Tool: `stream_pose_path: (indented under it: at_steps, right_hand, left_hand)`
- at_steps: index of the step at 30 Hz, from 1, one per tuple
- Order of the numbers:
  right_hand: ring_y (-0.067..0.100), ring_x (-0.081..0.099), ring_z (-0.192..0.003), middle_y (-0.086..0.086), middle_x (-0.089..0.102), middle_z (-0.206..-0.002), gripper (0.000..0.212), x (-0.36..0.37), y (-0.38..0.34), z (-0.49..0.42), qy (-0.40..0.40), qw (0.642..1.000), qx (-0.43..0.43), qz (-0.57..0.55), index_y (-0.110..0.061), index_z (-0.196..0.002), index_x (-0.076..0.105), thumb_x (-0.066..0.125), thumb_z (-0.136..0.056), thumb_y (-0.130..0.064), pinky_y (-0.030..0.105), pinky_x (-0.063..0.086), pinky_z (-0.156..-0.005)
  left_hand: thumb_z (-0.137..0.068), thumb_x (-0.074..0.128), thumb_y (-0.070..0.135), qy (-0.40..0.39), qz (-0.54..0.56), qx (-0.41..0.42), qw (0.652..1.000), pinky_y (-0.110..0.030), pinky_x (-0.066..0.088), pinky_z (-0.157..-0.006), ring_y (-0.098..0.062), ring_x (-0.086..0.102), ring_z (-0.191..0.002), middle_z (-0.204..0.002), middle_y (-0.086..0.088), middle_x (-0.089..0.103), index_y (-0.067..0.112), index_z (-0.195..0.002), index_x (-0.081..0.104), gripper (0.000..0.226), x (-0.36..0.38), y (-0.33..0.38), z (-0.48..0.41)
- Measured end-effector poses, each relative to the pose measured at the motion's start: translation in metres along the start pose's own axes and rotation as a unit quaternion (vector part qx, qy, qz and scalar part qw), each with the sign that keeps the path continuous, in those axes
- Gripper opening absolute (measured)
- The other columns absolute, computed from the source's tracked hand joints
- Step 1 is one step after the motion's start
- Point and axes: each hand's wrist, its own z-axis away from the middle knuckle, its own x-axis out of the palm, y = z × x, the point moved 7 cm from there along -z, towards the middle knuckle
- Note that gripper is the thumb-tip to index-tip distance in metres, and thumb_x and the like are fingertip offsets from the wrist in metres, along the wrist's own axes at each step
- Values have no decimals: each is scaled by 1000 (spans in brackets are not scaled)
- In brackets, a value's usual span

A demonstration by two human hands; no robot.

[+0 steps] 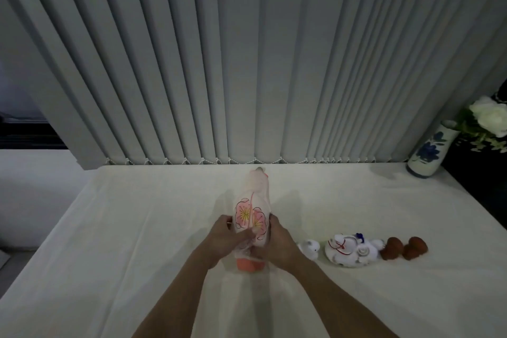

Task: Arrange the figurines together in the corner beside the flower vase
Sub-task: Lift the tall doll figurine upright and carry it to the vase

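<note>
A tall white figurine (253,200) painted with pink blossoms and standing on orange feet is at the middle of the white table (137,228). My left hand (223,239) and my right hand (279,244) clasp its lower part from both sides. To its right lie a small white figurine (310,248), a larger white figurine (349,251) with red and blue trim lying on its side, and two brown figurines (392,248) (415,247). The blue-flowered vase (428,152) with white roses stands in the far right corner.
Grey vertical blinds (247,63) hang along the table's far edge. A dark surface lies right of the vase. The table's left edge drops off to a pale floor.
</note>
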Motion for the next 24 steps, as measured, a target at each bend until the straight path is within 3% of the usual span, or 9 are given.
stream_pose_path:
  at_steps: [3, 7, 9, 11, 13, 15, 19, 24]
  right_hand:
    - [21, 62, -107, 3, 62, -118, 67, -18, 3, 3, 36, 998, -13, 50, -14, -123, 41, 78, -67, -21, 38, 58, -86]
    - [9, 61, -92, -6, 58, -108, 70, -24, 10, 7, 46, 998, -31, 42, -19, -121, 38, 78, -63, -23, 11, 53, -53]
    - [11, 62, -98, -7, 59, -110, 79, -25, 12, 7, 60, 996, -46, 52, -18, -124, 37, 80, -59, -28, 16, 57, -64]
    - [15, 62, -103, -3, 59, -115, 86, -24, 11, 4, 58, 995, -58, 65, -17, -126, 35, 82, -56, -30, 32, 60, -78]
    - [14, 63, -103, -3, 59, -116, 89, -21, 9, 1, 49, 994, -64, 77, -18, -127, 34, 82, -53, -32, 38, 60, -80]
    - [12, 63, -103, -5, 59, -117, 91, -18, 6, 0, 42, 994, -68, 77, -21, -130, 33, 79, -53, -35, 36, 59, -83]
    - [8, 59, -100, -13, 55, -115, 87, -12, 4, 0, 21, 995, -67, 66, -26, -133, 29, 76, -60, -36, 23, 51, -82]
    - [9, 58, -104, -9, 55, -119, 88, -11, 7, 7, 12, 995, -76, 69, -23, -136, 28, 73, -60, -33, 23, 51, -85]
  left_hand:
    - [-68, 83, 28, 14, -35, 38, 999, -16, 49, -67, -9, 59, -93, -105, 0, 60, 9, -113, 48, 60, 15, 5, -2]
    - [-64, 85, 22, 26, -63, 68, 995, -8, 47, -56, 2, 53, -84, -96, 9, 54, 13, -108, 41, 63, 28, 3, -2]
    - [-62, 87, 19, 34, -59, 83, 994, 1, 46, -53, 4, 52, -84, -95, 12, 54, 15, -106, 41, 64, 30, 1, -2]
    - [-61, 87, 19, 51, -55, 94, 993, 5, 43, -54, 5, 52, -84, -95, 14, 54, 17, -105, 41, 64, 29, 0, 0]
    - [-61, 87, 22, 73, -62, 101, 990, 3, 45, -55, 7, 51, -85, -95, 16, 53, 20, -105, 40, 65, 25, -2, 2]
    - [-61, 87, 24, 94, -74, 109, 987, -5, 46, -55, 8, 50, -86, -98, 15, 52, 23, -107, 39, 66, 22, -5, 4]
    - [-60, 86, 25, 125, -71, 118, 983, -9, 41, -60, 7, 51, -88, -106, 9, 53, 19, -113, 42, 69, 19, -12, 8]
    - [-53, 87, 31, 131, -55, 132, 981, -11, 45, -67, 10, 51, -92, -114, 6, 53, 16, -124, 41, 85, 21, -19, 15]
